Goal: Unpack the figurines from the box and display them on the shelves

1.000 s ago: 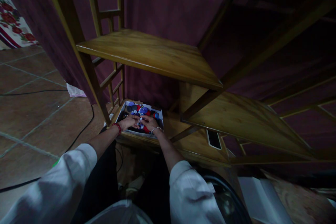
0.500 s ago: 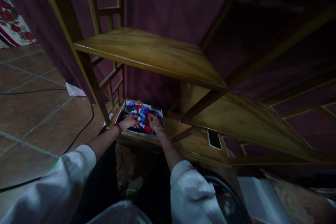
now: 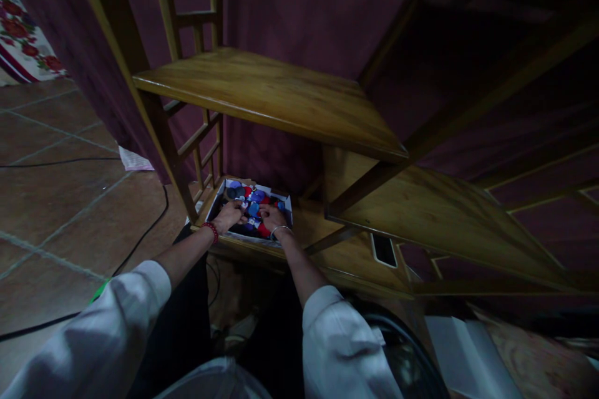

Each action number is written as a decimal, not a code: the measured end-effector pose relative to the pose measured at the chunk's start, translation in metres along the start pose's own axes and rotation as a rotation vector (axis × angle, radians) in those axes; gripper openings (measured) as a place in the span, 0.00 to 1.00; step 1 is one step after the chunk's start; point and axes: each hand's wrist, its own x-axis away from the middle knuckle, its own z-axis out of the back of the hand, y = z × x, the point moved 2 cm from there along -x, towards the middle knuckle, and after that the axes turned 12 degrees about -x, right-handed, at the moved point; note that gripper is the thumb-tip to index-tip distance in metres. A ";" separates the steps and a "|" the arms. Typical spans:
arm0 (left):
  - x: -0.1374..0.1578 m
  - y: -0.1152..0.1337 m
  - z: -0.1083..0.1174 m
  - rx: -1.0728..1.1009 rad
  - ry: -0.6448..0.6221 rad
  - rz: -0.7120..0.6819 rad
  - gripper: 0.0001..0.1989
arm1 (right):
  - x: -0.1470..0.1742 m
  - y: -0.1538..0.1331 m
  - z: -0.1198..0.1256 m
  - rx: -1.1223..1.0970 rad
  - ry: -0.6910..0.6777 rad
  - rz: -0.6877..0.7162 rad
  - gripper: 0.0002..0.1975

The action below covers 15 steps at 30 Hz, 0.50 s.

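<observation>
A shallow white box [image 3: 289,204] stands on the lowest wooden shelf. It is filled with small round pieces [image 3: 257,196] in blue, purple, red and dark colours, too small to name surely. Over the box's left part is my left hand [image 3: 228,217], its fingers drawn together near a small whitish piece [image 3: 244,205]; what they hold I cannot make out. My right hand [image 3: 272,218] reaches into the right half, with thumb and fingers bent together beside a blue piece [image 3: 253,209]. Whether it grips that piece is unclear.
Above the box juts a wooden shelf [image 3: 262,90], with a slanting brace [image 3: 365,187] to the right. A phone [image 3: 384,250] lies on the lower shelf. Purple curtain [image 3: 290,12] hangs behind. A black cable [image 3: 145,230] crosses the tiled floor at left.
My right hand's fingers have moved slightly left, toward the middle of the box. My left hand has shifted a little, with a whitish piece now showing at its fingertips.
</observation>
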 end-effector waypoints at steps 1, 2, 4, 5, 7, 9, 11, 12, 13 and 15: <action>0.000 0.000 0.000 0.003 0.003 -0.004 0.08 | 0.000 -0.001 -0.001 -0.016 0.011 -0.006 0.16; 0.001 0.000 0.000 0.008 0.008 -0.006 0.08 | 0.000 -0.002 -0.002 -0.043 0.014 -0.009 0.16; 0.002 0.002 0.001 0.018 0.010 -0.010 0.08 | 0.000 -0.004 -0.003 -0.070 0.002 -0.016 0.17; 0.003 0.003 0.001 0.024 0.010 -0.009 0.07 | 0.001 -0.004 -0.003 -0.063 -0.007 -0.024 0.17; 0.005 0.005 0.002 0.039 0.011 0.003 0.06 | 0.001 -0.005 -0.002 -0.036 -0.019 -0.038 0.18; 0.006 0.006 0.002 0.062 0.000 0.021 0.06 | 0.002 -0.005 -0.002 -0.018 -0.022 -0.040 0.18; 0.006 0.006 0.002 0.079 -0.019 0.041 0.06 | 0.003 -0.005 -0.001 -0.014 -0.019 -0.027 0.19; 0.005 0.005 0.001 0.083 -0.029 0.050 0.06 | 0.003 -0.005 -0.001 -0.016 -0.013 -0.017 0.19; 0.004 0.004 0.001 0.085 -0.038 0.055 0.05 | 0.003 -0.005 -0.002 -0.023 -0.007 -0.008 0.20; 0.003 0.003 0.000 0.093 -0.052 0.054 0.05 | 0.002 -0.003 -0.002 -0.053 0.002 0.008 0.21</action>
